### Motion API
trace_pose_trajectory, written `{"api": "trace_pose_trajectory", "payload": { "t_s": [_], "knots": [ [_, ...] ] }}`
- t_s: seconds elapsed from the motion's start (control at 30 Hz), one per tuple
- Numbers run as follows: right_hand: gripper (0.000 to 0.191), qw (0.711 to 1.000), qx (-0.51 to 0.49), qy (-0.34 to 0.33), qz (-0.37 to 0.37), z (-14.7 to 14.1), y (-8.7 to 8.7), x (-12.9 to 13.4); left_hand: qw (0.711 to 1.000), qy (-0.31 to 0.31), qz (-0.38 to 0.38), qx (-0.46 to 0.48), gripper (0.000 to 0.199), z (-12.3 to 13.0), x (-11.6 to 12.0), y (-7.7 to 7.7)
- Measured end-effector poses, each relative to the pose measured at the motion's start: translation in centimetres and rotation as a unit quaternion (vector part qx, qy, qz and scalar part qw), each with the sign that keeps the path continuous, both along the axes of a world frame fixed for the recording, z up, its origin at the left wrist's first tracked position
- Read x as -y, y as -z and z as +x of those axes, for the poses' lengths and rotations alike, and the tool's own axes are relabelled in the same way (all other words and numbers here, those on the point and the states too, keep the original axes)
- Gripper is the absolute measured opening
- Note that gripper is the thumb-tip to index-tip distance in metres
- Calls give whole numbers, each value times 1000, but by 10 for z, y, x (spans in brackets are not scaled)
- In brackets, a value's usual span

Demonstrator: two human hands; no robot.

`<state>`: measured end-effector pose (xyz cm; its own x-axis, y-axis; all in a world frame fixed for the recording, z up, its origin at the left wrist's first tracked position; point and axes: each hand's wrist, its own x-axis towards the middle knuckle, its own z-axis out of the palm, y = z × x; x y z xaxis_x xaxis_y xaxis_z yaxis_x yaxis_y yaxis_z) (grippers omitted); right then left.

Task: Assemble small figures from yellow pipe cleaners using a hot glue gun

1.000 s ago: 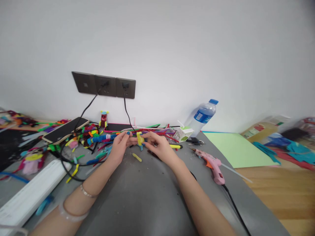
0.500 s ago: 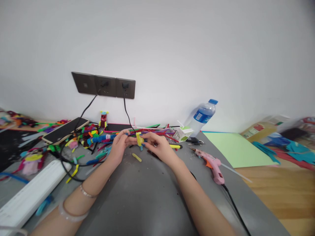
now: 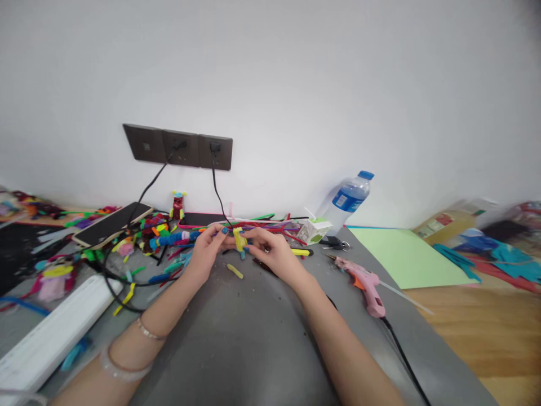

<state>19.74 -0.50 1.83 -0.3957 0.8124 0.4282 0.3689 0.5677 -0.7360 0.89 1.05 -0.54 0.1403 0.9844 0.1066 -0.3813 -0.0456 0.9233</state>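
A small yellow fuzzy figure (image 3: 239, 239) with a blue bit at its lower end is held between my two hands above the grey table (image 3: 236, 338). From the left, my left hand (image 3: 208, 250) grips its side with thumb and fingers. My right hand (image 3: 273, 251) pinches it from the right, its fingertips closed against the yellow part. Just below them a short yellow piece (image 3: 235, 271) lies on the table. Behind the hands are red and purple pipe cleaners (image 3: 285, 226).
At the right lies a pink glue gun (image 3: 368, 287) with its cord, near keys (image 3: 336, 243), a carton (image 3: 313, 230) and a bottle (image 3: 349, 200). Left are a phone (image 3: 112, 224), a white power strip (image 3: 59, 332), black cables and coloured pieces.
My left thumb and fingertips have shifted slightly right, closer to the yellow figure. My right hand and the figure look almost unmoved.
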Motion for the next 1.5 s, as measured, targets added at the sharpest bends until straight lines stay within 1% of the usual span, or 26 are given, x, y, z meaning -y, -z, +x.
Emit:
{"api": "trace_pose_trajectory", "payload": {
  "t_s": [0.17,0.3,0.43,0.67,0.83,1.17,1.5],
  "knots": [
    [23,1000,4,1,0,0,0,0,1000,-9,4,-6,42,0,0,-1],
    [23,1000,4,1,1,1,1,0,999,-27,4,-21,45,0,-1,2],
    [22,1000,2,-1,-2,1,1,0,999,-34,14,-36,42,-1,-2,5],
    [23,1000,-7,-4,-4,1,-1,0,998,-17,20,-48,41,-3,-2,2],
    [23,1000,-8,-5,-6,2,0,0,999,-13,23,-41,38,-3,-3,3],
    [23,1000,-20,-12,-12,2,0,0,1000,-7,3,-28,35,-3,-4,4],
    [25,1000,-16,-7,-19,2,0,0,998,3,18,-52,31,-5,-4,6]
  ]
}}
